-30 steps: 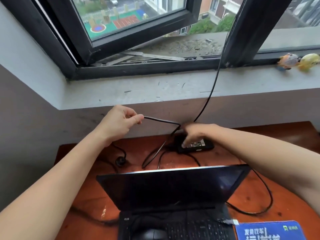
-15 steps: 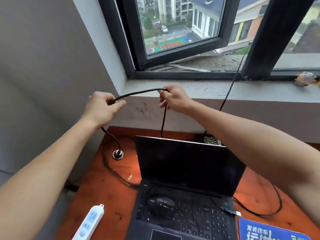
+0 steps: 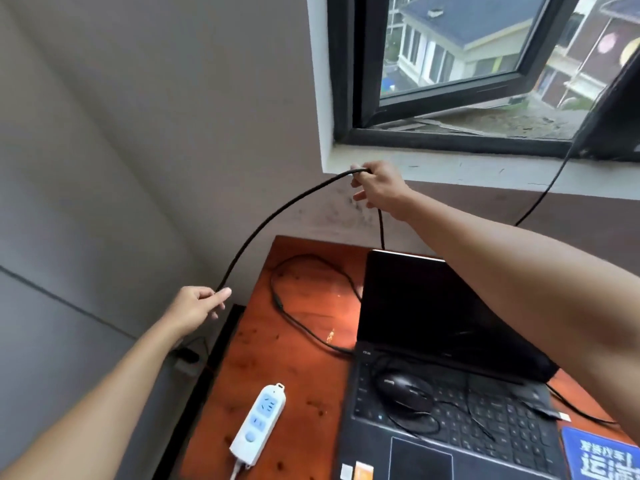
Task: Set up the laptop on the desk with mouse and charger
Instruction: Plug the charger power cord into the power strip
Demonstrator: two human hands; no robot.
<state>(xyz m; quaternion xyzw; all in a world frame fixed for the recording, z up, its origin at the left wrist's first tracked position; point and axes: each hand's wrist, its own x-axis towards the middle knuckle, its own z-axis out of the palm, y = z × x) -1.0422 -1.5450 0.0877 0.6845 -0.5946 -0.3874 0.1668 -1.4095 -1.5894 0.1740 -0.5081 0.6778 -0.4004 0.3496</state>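
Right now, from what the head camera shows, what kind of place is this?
Probably a home work corner on an upper floor: a small wooden desk holds an open laptop and a white power strip, and the window above looks down on house roofs.

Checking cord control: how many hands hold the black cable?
2. The left hand pinches the cable beside the desk's left edge; the right hand grips it by the window sill.

Daylit room, wide-angle view

Soft daylight enters through the window [image 3: 460, 53]. Below it the desk [image 3: 298, 358] carries a warm orange sheen, and left of it the wall [image 3: 138, 133] lies in even grey shade. Straight lines bow toward the picture's edges.
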